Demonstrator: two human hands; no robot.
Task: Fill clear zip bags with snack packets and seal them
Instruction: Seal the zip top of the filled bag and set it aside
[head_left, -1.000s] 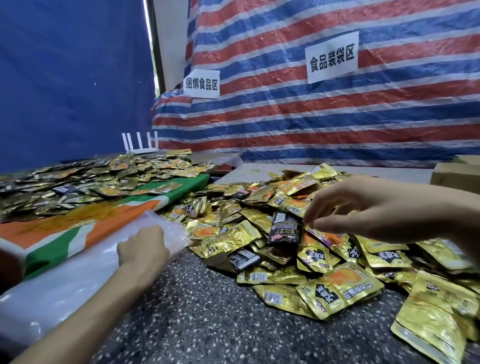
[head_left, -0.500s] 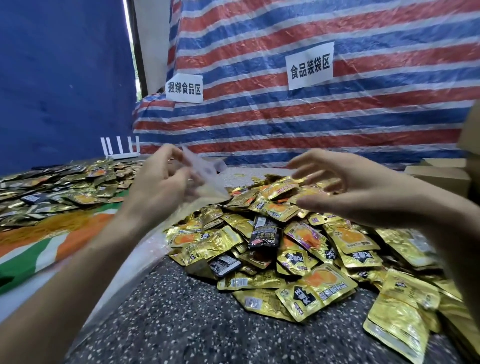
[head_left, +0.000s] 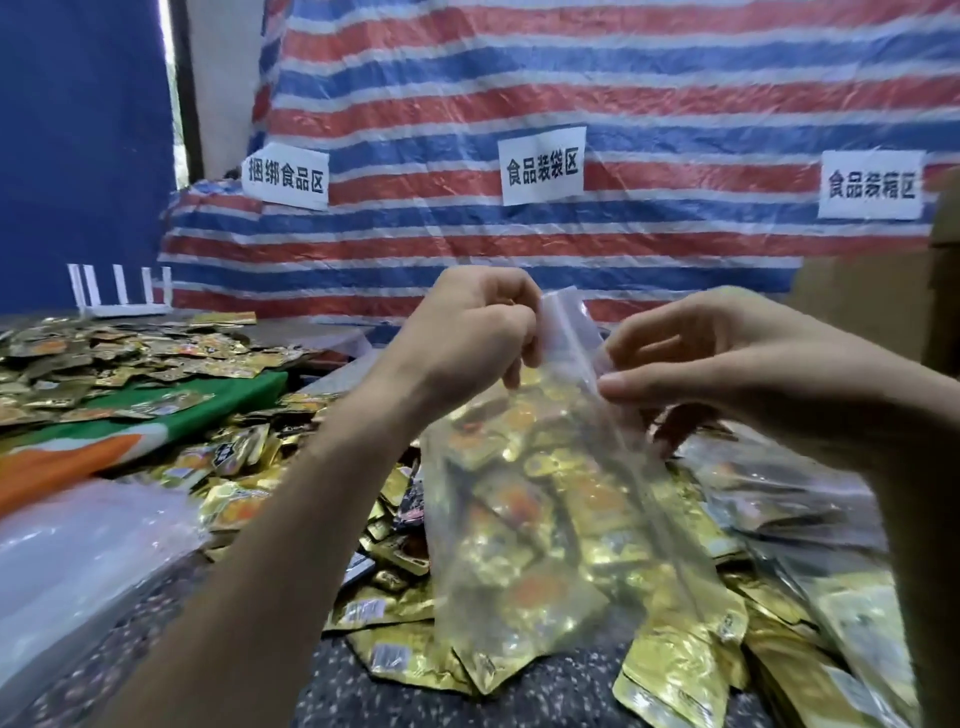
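I hold a clear zip bag (head_left: 566, 499) up in front of me, hanging over a heap of gold snack packets (head_left: 691, 660). My left hand (head_left: 467, 332) pinches the bag's top edge on the left side. On the right, my right hand (head_left: 727, 364) pinches the same top edge with thumb and fingers. Through the plastic I see gold packets, but I cannot tell whether any lie inside the bag or all are behind it.
A stack of clear bags (head_left: 78, 551) lies at the left on the speckled table (head_left: 415, 696). More packets (head_left: 130, 353) cover an orange and green cloth (head_left: 104, 441) beyond. Striped tarp with paper signs (head_left: 543, 163) hangs behind. Cardboard boxes (head_left: 872, 306) stand at the right.
My left hand lifted one bag off the stack and brought it to the middle. My right hand left the packet pile and took the bag's top edge.
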